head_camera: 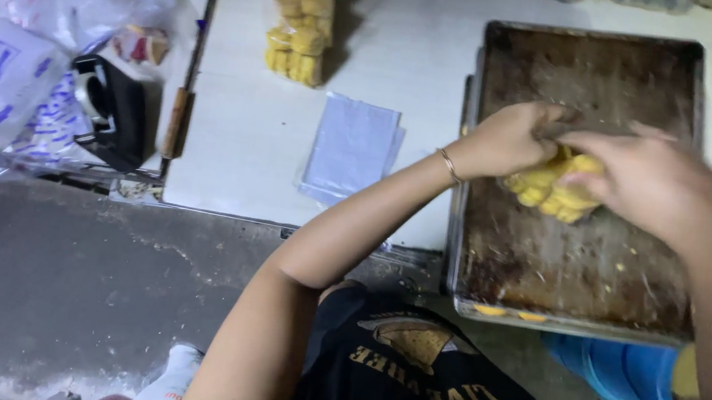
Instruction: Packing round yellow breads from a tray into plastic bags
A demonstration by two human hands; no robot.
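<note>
1. Head view, hands: the left hand point(513, 140) and the right hand point(645, 175) are seen closed together around a clump of yellow snack pieces point(554, 189), which is gripped from both sides just above the baking tray point(578, 288). A thin bangle point(448, 165) is worn on the left wrist.

2. Head view, place: the clump is held over the middle of the tray, which lies at about 3 o'clock on the white worktop point(237, 142).

3. Head view, the step: a gathering of pieces into one handful is judged to be in hand. It would be done well if the pressure were kept even and light, so that the pieces are not crushed, and if the clump were kept low over the tray, so that crumbs are caught there.

4. Head view, look of the thing: the pieces are short, ridged and bright yellow, and appear dry and brittle; the tray is dark, stained and scattered with crumbs.

5. Head view, surroundings: a flat clear bag point(351, 148) lies at 9 o'clock from the hands, a packed stack of the same yellow pieces point(302, 20) at 10 o'clock, and a black tape dispenser point(112, 110) farther off at 9 o'clock.
</note>
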